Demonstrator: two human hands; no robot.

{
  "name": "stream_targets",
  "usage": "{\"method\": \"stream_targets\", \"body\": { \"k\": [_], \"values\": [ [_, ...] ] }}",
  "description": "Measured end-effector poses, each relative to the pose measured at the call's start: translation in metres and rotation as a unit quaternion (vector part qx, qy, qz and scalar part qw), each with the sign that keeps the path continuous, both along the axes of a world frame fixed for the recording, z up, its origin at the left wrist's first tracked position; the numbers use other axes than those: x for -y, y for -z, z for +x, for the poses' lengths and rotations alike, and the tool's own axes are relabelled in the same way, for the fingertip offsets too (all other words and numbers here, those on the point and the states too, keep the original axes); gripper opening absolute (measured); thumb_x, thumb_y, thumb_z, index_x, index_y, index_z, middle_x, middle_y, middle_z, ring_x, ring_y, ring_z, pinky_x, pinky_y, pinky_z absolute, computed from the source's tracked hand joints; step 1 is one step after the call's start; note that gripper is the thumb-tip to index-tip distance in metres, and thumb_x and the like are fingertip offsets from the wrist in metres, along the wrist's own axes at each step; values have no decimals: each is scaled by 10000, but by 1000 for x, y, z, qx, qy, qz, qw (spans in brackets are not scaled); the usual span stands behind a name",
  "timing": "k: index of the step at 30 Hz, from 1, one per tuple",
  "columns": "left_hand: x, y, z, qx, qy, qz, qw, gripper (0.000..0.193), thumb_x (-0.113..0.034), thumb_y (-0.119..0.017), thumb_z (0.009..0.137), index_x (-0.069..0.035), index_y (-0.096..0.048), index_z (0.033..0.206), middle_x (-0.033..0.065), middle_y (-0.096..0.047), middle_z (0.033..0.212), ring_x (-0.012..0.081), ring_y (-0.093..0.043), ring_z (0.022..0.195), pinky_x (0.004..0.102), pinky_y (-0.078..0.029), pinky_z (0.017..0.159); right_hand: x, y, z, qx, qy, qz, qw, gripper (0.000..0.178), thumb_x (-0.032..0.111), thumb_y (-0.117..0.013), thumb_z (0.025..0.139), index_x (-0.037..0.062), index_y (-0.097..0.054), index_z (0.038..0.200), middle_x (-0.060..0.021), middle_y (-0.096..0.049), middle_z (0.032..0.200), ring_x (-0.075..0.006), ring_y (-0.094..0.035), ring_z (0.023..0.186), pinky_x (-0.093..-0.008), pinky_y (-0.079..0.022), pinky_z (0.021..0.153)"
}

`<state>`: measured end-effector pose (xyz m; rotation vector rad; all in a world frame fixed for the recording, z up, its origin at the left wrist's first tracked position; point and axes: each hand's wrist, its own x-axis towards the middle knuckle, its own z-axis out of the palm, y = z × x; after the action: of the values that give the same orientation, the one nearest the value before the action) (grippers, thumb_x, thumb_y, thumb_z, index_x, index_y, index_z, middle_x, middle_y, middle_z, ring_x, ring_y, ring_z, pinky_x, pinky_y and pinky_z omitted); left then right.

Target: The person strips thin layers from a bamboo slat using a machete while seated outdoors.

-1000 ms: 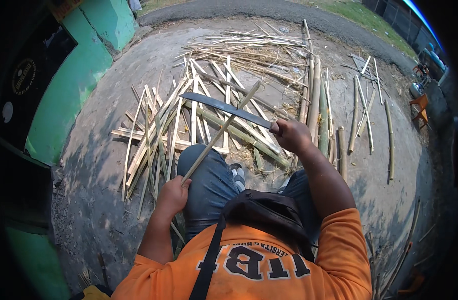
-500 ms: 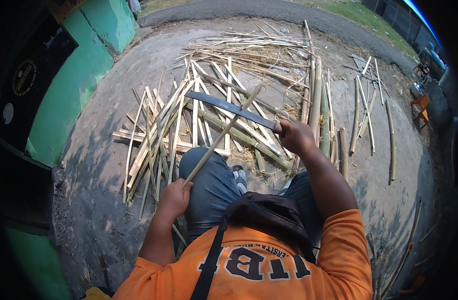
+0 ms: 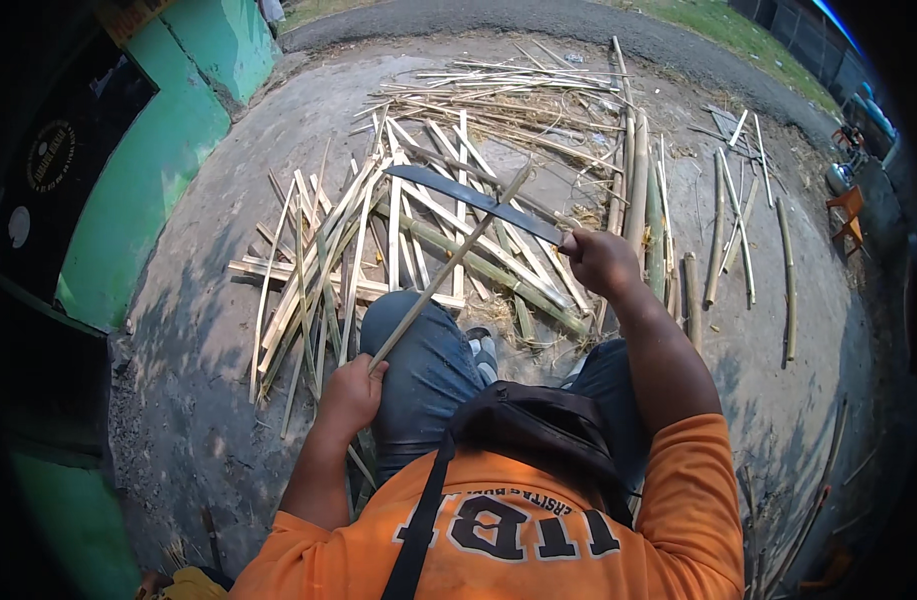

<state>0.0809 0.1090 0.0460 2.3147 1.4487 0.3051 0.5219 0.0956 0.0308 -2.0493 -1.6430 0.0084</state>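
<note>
My right hand [image 3: 604, 264] is closed round the handle of a machete [image 3: 475, 200], whose long dark blade points to the left. In my left hand [image 3: 351, 391], beside my left knee, is the lower end of a thin bamboo strip [image 3: 434, 283]. The strip slants up and away to the right. Near its far end the blade crosses it; the two seem to touch there. Under and beyond them lies a pile of split bamboo strips [image 3: 363, 245] on the ground, with a thicker green bamboo piece [image 3: 488, 270] among them.
Farther off lies another heap of thin bamboo strips [image 3: 478, 105]. Whole bamboo poles [image 3: 635, 185] stretch away right of centre, and more lie singly [image 3: 787, 280] farther right. A green wall [image 3: 148, 190] stands at left. An orange chair [image 3: 846, 213] is at the far right.
My right hand and the machete have shifted slightly to the right and up, toward the strip's far end. My left hand still holds the bamboo strip in nearly the same place.
</note>
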Motion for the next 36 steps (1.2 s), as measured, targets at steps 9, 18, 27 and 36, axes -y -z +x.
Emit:
{"method": "stream_targets", "body": {
  "k": [9, 18, 27, 36],
  "values": [
    [0, 7, -6, 12, 12, 11, 1000, 331, -299, -574, 1060, -8, -602, 903, 266, -668, 826, 516, -634, 811, 580, -485, 697, 18, -10, -48, 100, -165, -12, 981, 200, 271, -713, 876, 137, -620, 758, -128, -642, 649, -383, -663, 623, -503, -525, 593],
    [-3, 5, -4, -4, 14, -7, 1000, 328, -307, -569, 1060, -11, -603, 924, 267, -671, 838, 516, -638, 830, 585, -488, 707, 6, 3, -1, 30, 14, 24, 999, 222, 343, -663, 966, 144, -695, 873, -132, -707, 759, -408, -697, 736, -513, -546, 650],
    [-1, 8, -9, 16, 15, -11, 1000, 339, -314, -569, 1061, -6, -604, 925, 271, -665, 841, 523, -627, 829, 591, -478, 711, 15, -8, -38, 118, -139, -20, 983, 123, 205, -720, 816, 129, -629, 782, -130, -677, 684, -367, -700, 679, -496, -549, 647],
    [-2, -6, -4, 2, 22, -36, 999, 327, -286, -575, 1060, 6, -603, 916, 292, -658, 846, 529, -626, 840, 578, -483, 709, 15, -6, -9, 3, 14, 0, 1000, 213, 339, -637, 972, 147, -709, 916, -184, -705, 792, -412, -706, 793, -521, -556, 697]
  ]
}}
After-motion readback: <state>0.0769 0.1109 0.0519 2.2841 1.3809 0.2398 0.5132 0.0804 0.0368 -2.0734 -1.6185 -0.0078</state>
